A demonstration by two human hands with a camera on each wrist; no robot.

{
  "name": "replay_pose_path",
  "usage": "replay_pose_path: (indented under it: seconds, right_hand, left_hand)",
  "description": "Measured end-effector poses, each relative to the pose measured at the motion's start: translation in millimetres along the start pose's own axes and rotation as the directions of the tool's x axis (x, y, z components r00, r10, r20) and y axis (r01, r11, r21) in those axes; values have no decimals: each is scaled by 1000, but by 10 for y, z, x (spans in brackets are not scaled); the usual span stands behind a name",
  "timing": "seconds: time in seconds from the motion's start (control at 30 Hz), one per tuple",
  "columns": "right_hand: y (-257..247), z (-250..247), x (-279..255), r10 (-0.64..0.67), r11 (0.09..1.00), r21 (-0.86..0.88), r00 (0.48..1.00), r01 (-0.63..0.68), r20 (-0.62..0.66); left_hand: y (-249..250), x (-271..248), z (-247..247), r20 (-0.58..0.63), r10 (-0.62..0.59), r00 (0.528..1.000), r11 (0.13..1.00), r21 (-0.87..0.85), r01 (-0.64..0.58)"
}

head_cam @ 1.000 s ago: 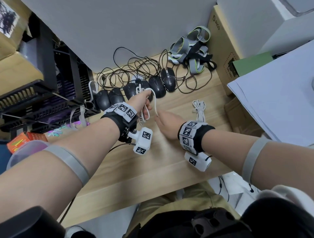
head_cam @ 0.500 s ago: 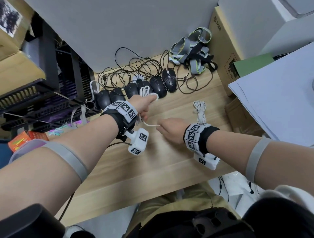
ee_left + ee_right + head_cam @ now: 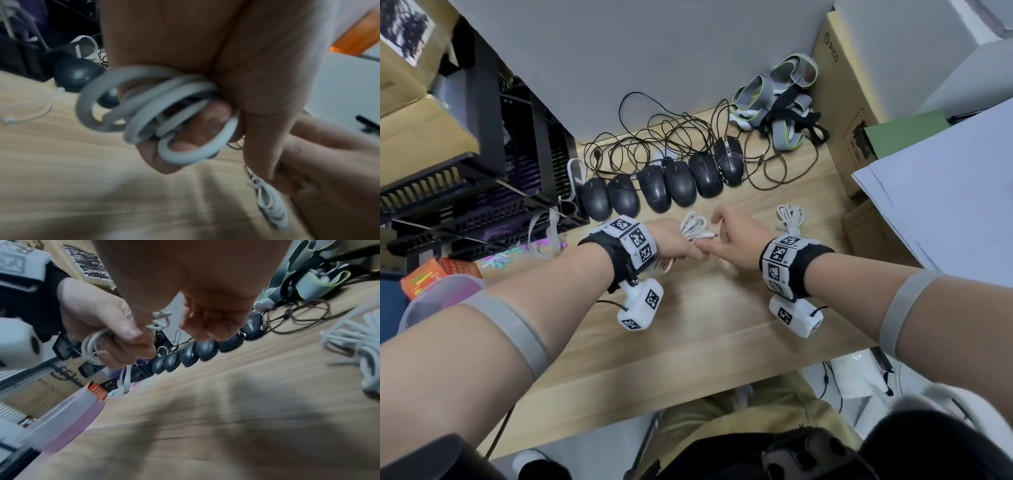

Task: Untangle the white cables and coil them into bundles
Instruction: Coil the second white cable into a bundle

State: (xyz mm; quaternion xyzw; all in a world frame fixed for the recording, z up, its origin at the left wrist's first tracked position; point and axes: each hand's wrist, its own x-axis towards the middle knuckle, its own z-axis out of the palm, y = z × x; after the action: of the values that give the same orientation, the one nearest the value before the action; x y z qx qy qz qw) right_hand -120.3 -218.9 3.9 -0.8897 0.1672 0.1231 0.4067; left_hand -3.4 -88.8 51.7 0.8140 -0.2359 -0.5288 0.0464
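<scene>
left hand [image 3: 674,240] grips coil [image 3: 693,224] | right hand [image 3: 736,240] pinches cable end | wrap tail tightly around middle, keep loops squeezed

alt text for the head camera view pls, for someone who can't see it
Seen from above, a person's left hand grips a coiled white cable over a wooden desk, while the right hand pinches its end. A second white cable bundle lies to the right, and six black mice line the back.

We see 2 black wristbands [image 3: 625,260] w/ white marker tags, white cam pods [image 3: 642,303] below, grey forearm bands [image 3: 517,329], khaki trousers [image 3: 722,418].
</scene>
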Motion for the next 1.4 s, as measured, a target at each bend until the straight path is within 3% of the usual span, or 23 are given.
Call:
replay_pose_path:
  seconds: [0.07, 0.17, 0.3, 0.43, 0.53, 0.67, 0.8, 0.87, 0.93, 1.1, 1.3, 1.4]
  right_hand:
    - [-51, 77, 16, -137, 984, 125, 989, 129, 52]
    - [-206, 252, 66, -297, 954, 91, 937, 284, 184]
    - [-282, 500, 120, -248, 969, 75, 921, 237, 299]
    - [-451, 781, 187, -169, 983, 14, 858, 185, 485]
    - [-564, 967, 277, -144, 989, 66, 816, 129, 559]
    - [-671, 1174, 479, -178, 983, 55, 830, 176, 529]
    - [-914, 1323, 763, -133, 986, -10, 822, 167, 553]
    - [-1006, 1342, 940, -158, 984, 6, 866, 177, 474]
    - [-1046, 1380, 1128, -196, 966, -88, 908, 244, 371]
    - [-1072, 1632, 1435, -151, 888, -357, 917, 290, 369]
    - [-927, 1726, 1416, -127, 861, -437, 942, 260, 310]
    - [-897, 1633, 1354, -186, 892, -350, 938, 286, 292]
  left_hand:
    - [-142, 38, 126, 19, -39, 999, 999, -9, 39]
    - [-366, 74, 321, 72, -65, 995, 997, -46, 69]
    - [-575, 15, 477, -3, -180, 984, 981, -79, 179]
    - [-795, 15, 641, -59, -232, 971, 973, 0, 232]
    - [-1023, 19, 641, -92, -254, 963, 967, -9, 254]
    - [-1357, -18, 575, -112, -264, 958, 950, -203, 238]
    - [-1617, -48, 551, -85, -346, 934, 865, -413, 283]
    - [-1772, -41, 533, -92, -371, 924, 806, -527, 271]
    - [-1904, -32, 514, -104, -376, 921, 760, -603, 242]
    - [-2108, -60, 431, -103, -400, 911, 710, -664, 237]
    - [-2170, -70, 420, -116, -410, 905, 715, -657, 240]
    - [-2146, -49, 424, -114, -415, 903, 708, -664, 241]
